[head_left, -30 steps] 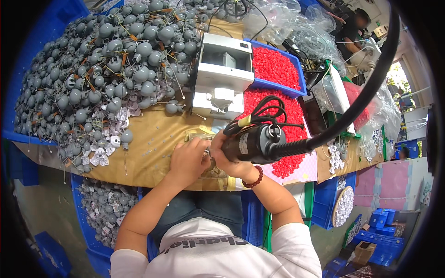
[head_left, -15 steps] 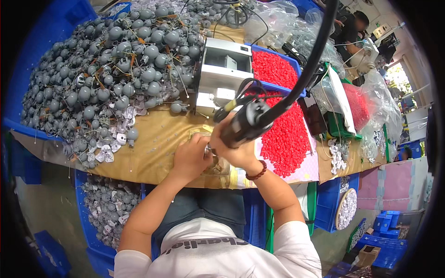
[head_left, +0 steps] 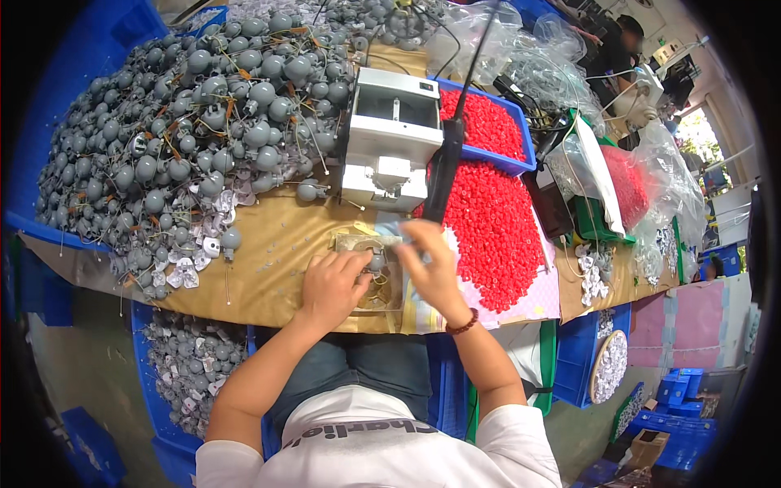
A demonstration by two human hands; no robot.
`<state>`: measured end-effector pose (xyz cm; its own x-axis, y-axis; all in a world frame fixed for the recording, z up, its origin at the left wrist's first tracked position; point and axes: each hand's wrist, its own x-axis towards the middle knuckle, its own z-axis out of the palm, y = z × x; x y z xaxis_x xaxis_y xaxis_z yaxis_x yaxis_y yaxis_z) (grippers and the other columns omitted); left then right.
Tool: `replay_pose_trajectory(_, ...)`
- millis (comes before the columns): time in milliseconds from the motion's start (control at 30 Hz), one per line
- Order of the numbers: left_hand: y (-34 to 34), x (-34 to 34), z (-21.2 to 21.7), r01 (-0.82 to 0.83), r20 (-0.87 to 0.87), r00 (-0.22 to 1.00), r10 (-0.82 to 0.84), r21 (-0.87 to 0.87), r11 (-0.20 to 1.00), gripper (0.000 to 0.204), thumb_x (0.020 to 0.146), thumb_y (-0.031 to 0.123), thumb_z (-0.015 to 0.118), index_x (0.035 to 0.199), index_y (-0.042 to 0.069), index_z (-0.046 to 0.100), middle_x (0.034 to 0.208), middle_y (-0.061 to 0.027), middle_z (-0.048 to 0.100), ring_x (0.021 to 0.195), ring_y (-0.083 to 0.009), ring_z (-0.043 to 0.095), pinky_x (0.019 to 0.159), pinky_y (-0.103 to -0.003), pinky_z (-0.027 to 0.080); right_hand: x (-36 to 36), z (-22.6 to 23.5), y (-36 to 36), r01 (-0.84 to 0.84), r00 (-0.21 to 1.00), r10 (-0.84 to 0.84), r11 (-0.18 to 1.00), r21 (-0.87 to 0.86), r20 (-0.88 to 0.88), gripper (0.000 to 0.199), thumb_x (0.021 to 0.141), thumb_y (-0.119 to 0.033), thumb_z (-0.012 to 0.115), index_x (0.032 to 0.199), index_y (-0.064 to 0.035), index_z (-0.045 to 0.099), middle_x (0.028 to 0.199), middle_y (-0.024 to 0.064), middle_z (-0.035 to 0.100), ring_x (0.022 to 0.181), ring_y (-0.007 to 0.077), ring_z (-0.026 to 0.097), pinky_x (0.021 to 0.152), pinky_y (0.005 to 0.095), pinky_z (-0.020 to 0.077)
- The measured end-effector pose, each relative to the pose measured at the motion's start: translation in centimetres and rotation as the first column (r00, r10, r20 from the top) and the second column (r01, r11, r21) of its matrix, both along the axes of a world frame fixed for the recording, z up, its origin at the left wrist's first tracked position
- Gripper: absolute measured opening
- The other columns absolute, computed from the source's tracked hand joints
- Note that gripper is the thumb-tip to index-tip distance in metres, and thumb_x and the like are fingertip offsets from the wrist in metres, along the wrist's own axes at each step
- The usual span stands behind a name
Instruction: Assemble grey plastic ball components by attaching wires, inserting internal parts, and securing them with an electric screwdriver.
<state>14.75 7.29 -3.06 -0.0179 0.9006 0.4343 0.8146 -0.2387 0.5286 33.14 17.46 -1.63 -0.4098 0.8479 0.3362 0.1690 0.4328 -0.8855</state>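
At frame centre, left hand [head_left: 332,285] pinches a small grey ball [head_left: 375,262], light and stiff-looking; right hand [head_left: 435,264] spread, touching it.

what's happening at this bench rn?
A person seated at a cluttered bench has both hands on a small fixture at the table edge. The left hand presses a small grey part onto it; the right hand is beside it, empty. A black power tool hangs above. Grey round parts are piled left, red pieces right.
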Motion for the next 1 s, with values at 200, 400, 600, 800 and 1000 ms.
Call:
replay_pose_trajectory(200,0.2,-0.2,0.0,0.006,-0.023,1.0,-0.007,-0.023,1.0,0.037,0.083,0.018,0.076,0.118,0.012,0.067,0.1,-0.0025,0.068,0.088,-0.0237,0.065,0.076,-0.04,0.045,-2.7,-1.6,-1.2,0.011,1.0,-0.006,0.983,-0.181,0.029,0.012,0.098,-0.008,0.067,0.105,0.0027,0.069,0.085,0.0116,0.072,0.075,0.0167,0.069,0.069,0.0294,0.0546)
replay_pose_trajectory(400,0.4,-0.1,0.1,0.012,-0.031,0.999,-0.013,-0.036,0.999,0.037,0.083,0.019,0.076,0.118,0.011,0.066,0.099,-0.0034,0.067,0.088,-0.0239,0.065,0.075,-0.04,0.045,-4.8,-2.3,-0.2,0.084,0.99,-0.107,0.969,-0.233,-0.087,0.013,0.104,-0.01,0.061,0.109,0.0012,0.061,0.083,0.0092,0.072,0.072,0.0115,0.069,0.064,0.0275,0.0538)
replay_pose_trajectory(600,-0.1,-1.0,-0.1,0.046,0.085,0.995,-0.048,0.022,0.999,0.041,0.079,0.013,0.081,0.116,0.008,0.065,0.103,-0.0067,0.068,0.09,-0.0278,0.066,0.076,-0.041,0.049,-2.9,-1.5,0.4,-0.084,0.983,0.025,0.942,-0.325,-0.181,0.019,0.103,-0.009,0.061,0.119,0.0009,0.061,0.085,0.0072,0.073,0.08,0.0111,0.07,0.069,0.026,0.0549)
replay_pose_trajectory(800,-9.1,-8.9,3.2,0.13,-0.143,0.98,-0.139,-0.071,0.989,0.04,0.081,0.014,0.077,0.12,0.014,0.069,0.108,-0.0056,0.067,0.1,-0.0252,0.066,0.082,-0.039,0.053,5.2,-2.4,4.3,0.06,0.982,-0.046,0.995,-0.074,0.184,0.008,0.099,-0.008,0.066,0.102,0.0,0.068,0.09,0.0079,0.071,0.079,0.0148,0.07,0.066,0.0287,0.0548)
replay_pose_trajectory(1000,-19.4,-19.0,6.1,-0.131,-0.454,0.834,-0.315,-0.717,0.685,0.013,0.08,0.011,0.07,0.092,0.011,0.066,0.092,-0.0095,0.066,0.087,-0.0319,0.066,0.073,-0.047,0.049,7.8,-2.7,6.2,-0.074,0.774,-0.214,0.904,0.421,0.596,0.022,0.087,-0.004,0.07,0.108,-0.006,0.069,0.1,0.0127,0.066,0.092,0.0325,0.064,0.076,0.0419,0.0544)
